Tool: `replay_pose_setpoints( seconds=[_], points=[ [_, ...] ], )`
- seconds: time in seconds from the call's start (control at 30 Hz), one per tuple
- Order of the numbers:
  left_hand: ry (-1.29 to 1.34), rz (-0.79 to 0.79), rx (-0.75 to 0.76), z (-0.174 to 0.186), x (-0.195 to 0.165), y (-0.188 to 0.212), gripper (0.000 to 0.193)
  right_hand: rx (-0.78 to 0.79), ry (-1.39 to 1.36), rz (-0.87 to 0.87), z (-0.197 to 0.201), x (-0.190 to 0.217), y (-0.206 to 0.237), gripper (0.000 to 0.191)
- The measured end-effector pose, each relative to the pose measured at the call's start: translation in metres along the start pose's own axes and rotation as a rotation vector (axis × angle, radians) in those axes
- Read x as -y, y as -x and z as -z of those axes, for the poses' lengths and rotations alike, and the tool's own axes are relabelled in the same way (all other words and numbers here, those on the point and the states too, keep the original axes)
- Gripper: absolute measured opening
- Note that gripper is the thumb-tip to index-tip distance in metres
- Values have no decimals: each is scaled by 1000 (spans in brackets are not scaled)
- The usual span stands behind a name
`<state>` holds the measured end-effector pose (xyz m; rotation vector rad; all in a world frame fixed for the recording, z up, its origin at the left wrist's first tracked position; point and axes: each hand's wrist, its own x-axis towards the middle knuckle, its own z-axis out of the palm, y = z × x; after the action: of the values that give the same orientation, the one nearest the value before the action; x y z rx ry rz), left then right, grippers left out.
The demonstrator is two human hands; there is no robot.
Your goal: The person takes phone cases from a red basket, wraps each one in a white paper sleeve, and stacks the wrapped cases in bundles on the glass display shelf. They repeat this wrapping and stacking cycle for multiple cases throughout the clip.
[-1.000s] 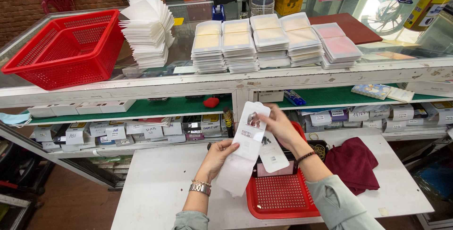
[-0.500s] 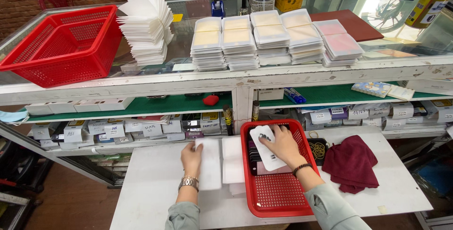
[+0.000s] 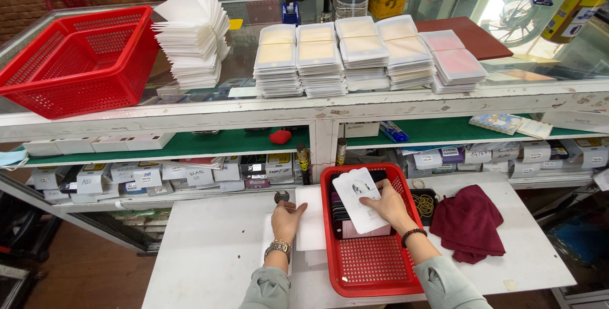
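My right hand presses a white phone-case packet down onto a row of cases standing in the small red basket on the white table. My left hand rests flat on the table, its fingertips on the edge of a white sheet just left of the basket. A watch sits on the left wrist and a dark band on the right wrist.
A maroon cloth and rubber bands lie right of the basket. On the glass counter stand a large red basket, a stack of white sleeves and several stacks of packets. Labelled boxes fill the lower shelf.
The hands came down from holding the packet and a white sheet in the air. The sheet now lies on the table, and the right hand moved the packet into the red basket.
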<state>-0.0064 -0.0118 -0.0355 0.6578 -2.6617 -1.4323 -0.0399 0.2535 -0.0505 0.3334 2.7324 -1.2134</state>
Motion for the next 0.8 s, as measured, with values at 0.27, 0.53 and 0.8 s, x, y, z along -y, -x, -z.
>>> replay_pose_setpoints(
  seconds=[0.27, 0.53, 0.8],
  points=[
    [-219, -186, -77, 1, 2, 6, 24, 33, -154, -17, 7, 0, 0, 44],
    [298, -165, 153, -6, -1, -5, 39, 61, -481, -26, 9, 10, -5, 35],
    [696, -137, 394, 9, -3, 3, 25, 217, -1397, 85, 8, 37, -3, 31]
  ],
)
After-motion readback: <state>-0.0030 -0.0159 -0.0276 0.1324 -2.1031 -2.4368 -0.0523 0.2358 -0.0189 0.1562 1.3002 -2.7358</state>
